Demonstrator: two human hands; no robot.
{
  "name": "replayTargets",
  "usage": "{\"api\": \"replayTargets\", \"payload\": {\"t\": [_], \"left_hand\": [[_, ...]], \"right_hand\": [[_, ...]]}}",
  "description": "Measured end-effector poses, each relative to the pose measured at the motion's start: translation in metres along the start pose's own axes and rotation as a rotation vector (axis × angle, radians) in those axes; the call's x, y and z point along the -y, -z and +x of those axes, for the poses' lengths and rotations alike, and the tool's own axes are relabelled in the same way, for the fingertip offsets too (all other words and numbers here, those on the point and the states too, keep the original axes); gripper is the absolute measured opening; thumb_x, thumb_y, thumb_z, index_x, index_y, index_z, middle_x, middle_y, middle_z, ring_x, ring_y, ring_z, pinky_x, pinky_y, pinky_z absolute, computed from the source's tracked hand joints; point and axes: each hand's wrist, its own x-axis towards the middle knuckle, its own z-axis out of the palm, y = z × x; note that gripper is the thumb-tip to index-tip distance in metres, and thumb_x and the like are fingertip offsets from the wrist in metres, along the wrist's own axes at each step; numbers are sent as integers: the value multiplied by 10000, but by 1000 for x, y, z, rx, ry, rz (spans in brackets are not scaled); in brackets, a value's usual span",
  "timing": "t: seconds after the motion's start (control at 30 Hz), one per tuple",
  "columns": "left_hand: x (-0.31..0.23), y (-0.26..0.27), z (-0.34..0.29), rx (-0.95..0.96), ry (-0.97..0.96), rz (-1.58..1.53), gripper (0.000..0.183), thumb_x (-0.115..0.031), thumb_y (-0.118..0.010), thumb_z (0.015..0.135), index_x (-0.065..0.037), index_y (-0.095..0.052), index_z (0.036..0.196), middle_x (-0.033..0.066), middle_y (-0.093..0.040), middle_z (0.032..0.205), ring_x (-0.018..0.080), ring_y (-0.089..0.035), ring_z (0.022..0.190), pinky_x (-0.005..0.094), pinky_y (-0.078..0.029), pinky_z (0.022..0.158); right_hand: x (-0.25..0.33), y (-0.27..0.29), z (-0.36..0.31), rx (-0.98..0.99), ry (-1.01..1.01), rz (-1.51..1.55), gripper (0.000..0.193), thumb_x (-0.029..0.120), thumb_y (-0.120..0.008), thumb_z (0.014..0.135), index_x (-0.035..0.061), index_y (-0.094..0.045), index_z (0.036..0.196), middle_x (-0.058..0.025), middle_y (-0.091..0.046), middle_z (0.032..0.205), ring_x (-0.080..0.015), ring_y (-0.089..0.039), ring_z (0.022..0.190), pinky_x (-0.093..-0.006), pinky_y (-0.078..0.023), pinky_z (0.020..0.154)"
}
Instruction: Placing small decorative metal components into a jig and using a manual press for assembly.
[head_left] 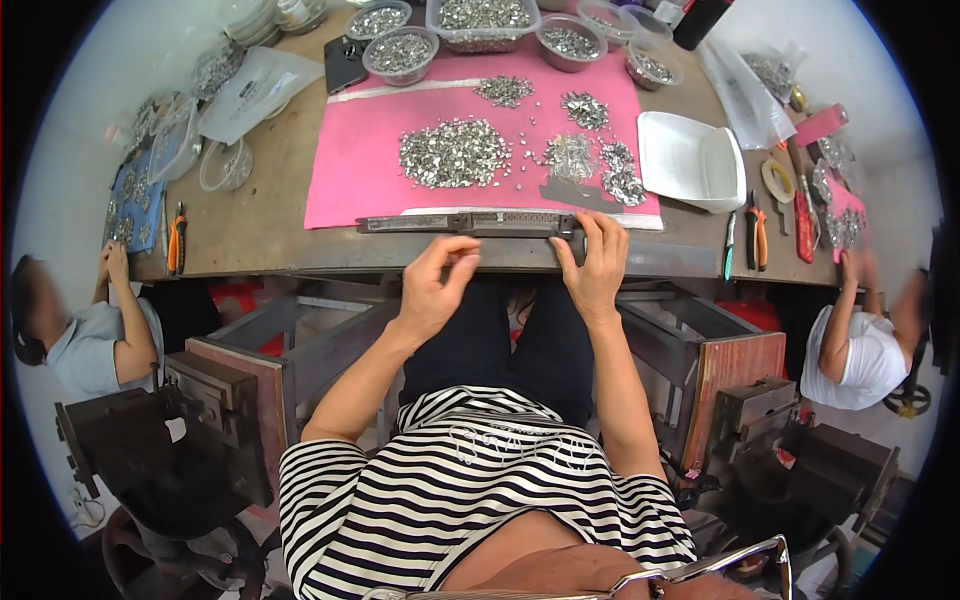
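Note:
A long dark metal bar lies along the near edge of a pink mat on the wooden table. My right hand rests on the bar's right end, fingers over it. Just below the bar's middle, at the table edge, my left hand hovers with thumb and fingers pinched together; whether a small part sits between them I cannot tell. Piles of small silver metal parts lie on the mat beyond the bar.
Clear tubs of metal parts line the far edge. A white tray, pliers and a red tool lie right; orange-handled pliers lie left. Two other people sit at the left and right sides.

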Motion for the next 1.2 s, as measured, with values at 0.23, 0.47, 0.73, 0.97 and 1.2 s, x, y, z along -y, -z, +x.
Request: {"api": "replayTargets", "payload": {"t": [0.23,0.47,0.73,0.97,1.2], "left_hand": [[18,-19,47,23,-391,630,485,-331,-797,819,-104,-657,1224,70,-604,1134,279,-547,1077,431,-393,936],[18,-26,48,-10,-382,636,492,-319,-818,797,-91,-664,1204,68,-618,1111,273,-565,1049,417,-403,917],[19,-24,45,-10,-364,652,522,-334,-826,795,-83,-660,1222,71,-625,1151,273,-567,1076,419,-403,912],[21,-26,46,-9,-375,680,518,-333,-829,791,-97,-664,1222,63,-628,1145,270,-566,1077,421,-401,917],[22,-27,45,-14,-373,675,496,-337,-829,789,-105,-676,1200,50,-630,1136,268,-566,1073,419,-398,919]], "right_hand": [[5,18,28,45,69,29,300,129,-761,846,63,-685,1128,-58,-675,1049,-255,-617,1024,-458,-366,1036],[-9,13,55,229,445,4,205,19,-719,811,31,-675,1011,-78,-665,955,-230,-645,893,-430,-441,986],[-75,53,116,-114,270,-300,200,74,-711,828,72,-658,1021,-77,-646,920,-285,-595,836,-430,-432,820],[-68,40,66,49,6,-3,128,37,-708,854,64,-689,977,-78,-634,889,-274,-614,862,-401,-441,786],[-62,28,54,91,8,-29,143,39,-713,859,74,-705,998,-73,-610,913,-267,-593,901,-394,-434,781]]}}
